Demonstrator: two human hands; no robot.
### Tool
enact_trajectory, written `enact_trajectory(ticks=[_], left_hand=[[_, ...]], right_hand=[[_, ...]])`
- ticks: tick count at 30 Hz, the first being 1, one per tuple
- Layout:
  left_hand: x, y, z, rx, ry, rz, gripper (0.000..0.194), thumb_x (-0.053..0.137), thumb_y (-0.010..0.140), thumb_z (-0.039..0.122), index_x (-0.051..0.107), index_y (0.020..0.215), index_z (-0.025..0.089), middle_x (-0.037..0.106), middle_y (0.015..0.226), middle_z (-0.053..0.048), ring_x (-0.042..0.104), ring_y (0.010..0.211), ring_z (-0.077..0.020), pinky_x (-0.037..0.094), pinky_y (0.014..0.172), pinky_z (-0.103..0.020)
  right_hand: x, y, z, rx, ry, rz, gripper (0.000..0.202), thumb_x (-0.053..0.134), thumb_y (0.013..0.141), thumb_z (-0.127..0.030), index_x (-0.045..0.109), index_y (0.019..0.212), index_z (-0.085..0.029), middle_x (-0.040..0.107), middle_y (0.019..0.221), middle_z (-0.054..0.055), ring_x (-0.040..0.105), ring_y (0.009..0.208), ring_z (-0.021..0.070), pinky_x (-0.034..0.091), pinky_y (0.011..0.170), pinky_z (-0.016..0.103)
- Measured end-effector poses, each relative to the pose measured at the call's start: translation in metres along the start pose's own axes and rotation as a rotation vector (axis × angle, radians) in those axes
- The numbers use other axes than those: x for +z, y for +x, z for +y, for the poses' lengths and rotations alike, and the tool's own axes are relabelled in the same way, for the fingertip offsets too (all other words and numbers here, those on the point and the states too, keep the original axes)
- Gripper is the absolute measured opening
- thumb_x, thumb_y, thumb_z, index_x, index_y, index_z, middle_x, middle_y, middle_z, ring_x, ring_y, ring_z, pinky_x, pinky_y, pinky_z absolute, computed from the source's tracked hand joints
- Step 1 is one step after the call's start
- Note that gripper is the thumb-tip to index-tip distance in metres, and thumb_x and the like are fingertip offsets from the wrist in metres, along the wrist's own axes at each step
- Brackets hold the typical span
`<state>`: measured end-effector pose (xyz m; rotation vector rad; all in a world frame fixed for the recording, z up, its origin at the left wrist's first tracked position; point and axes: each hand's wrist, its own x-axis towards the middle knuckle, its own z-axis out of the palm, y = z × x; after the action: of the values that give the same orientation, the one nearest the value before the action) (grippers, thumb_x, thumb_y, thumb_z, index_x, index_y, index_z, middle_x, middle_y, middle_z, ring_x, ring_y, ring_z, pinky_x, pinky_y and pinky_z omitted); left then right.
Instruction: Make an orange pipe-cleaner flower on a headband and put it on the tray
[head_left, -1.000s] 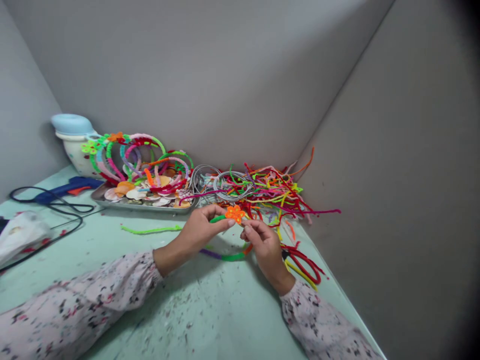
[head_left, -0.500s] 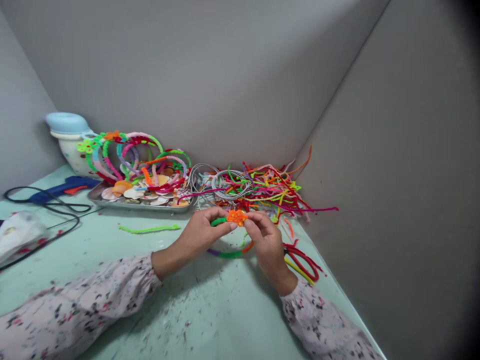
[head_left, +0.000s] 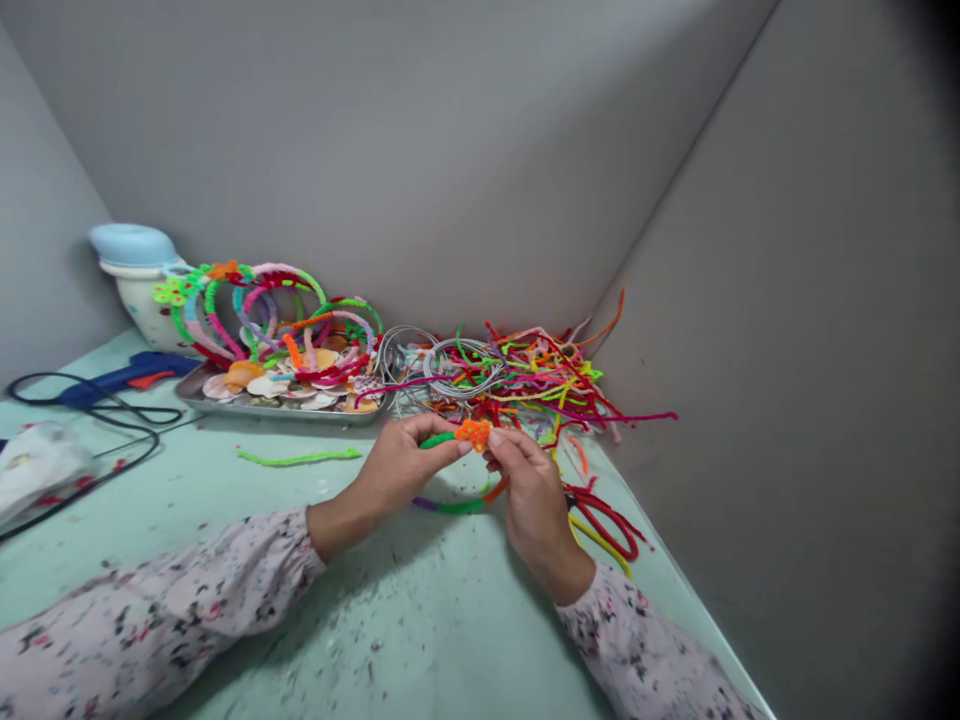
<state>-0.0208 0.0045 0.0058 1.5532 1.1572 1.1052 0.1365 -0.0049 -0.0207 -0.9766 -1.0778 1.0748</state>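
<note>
Between my two hands is a fuzzy ring (head_left: 461, 507) with green, purple and orange sections, raised over the pale green table (head_left: 420, 620). An orange flower (head_left: 473, 433) sits at its top. My left hand (head_left: 401, 465) pinches the green part beside the flower, with the thumb at the flower's lower edge. My right hand (head_left: 534, 500) is closed at the flower's right side, thumb and forefinger touching its edge. The fingers hide part of the ring behind them.
Behind my hands lie a pile of coloured fuzzy stems (head_left: 555, 375) and wire coils (head_left: 465, 368). A metal tray (head_left: 277, 410) holds shells and fuzzy hoops. Left are a blue glue gun (head_left: 112, 380), its cable and a lidded jar (head_left: 146, 290). Red-handled scissors (head_left: 615, 525) lie right.
The fingers of my right hand have shifted slightly at the flower, and the hand sits a little lower and more to the left. My left hand has barely moved.
</note>
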Motion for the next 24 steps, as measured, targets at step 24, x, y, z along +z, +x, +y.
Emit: enact_trajectory(ticks=[24], left_hand=[[-0.001,0.003,0.003,0.0,-0.097,-0.059,0.027,0.065,0.074,0.038,0.065,0.089,0.016,0.066,0.076,-0.001,0.058,0.06,-0.0113,0.046,0.061,-0.025]], right_hand=[[-0.004,0.004,-0.019,-0.03,-0.124,-0.136,0.019,0.058,0.081,-0.035,0.061,0.091,-0.019,0.062,0.081,0.001,0.057,0.072,0.0144,0.049,0.067,0.028]])
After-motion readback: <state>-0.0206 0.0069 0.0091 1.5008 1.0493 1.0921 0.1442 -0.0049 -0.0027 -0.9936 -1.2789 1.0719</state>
